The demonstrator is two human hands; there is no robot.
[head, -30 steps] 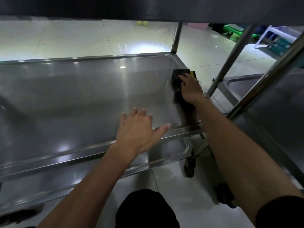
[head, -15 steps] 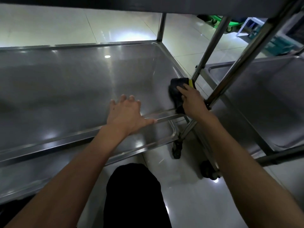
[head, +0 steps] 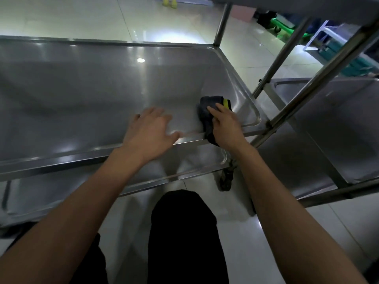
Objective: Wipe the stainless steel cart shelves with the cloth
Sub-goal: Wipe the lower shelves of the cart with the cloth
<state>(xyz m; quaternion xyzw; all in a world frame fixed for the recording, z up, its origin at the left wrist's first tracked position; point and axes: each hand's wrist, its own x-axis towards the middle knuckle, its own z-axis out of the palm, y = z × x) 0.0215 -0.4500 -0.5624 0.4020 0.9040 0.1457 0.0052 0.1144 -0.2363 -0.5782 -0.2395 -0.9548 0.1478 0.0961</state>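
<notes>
A stainless steel cart's middle shelf (head: pixel 86 95) fills the upper left of the view, with a lower shelf (head: pixel 184 169) showing beneath its front rim. A dark cloth with a yellow stripe (head: pixel 207 111) lies at the shelf's near right corner and drapes over the front rim. My right hand (head: pixel 227 126) presses down on the cloth and grips it. My left hand (head: pixel 151 130) lies flat on the shelf just left of the cloth, fingers spread, thumb at the front rim.
A second steel cart (head: pixel 328 128) stands close on the right, its slanted posts (head: pixel 320 83) crossing beside my right hand. A caster wheel (head: pixel 226 179) sits below the shelf corner. My dark-clad knees (head: pixel 182 232) are low in front. Green and blue items (head: pixel 287 25) stand far right on the tiled floor.
My right hand has drawn the cloth along the shelf's right side toward me, from mid-edge to the near corner and over the front rim. My left hand stays flat on the shelf.
</notes>
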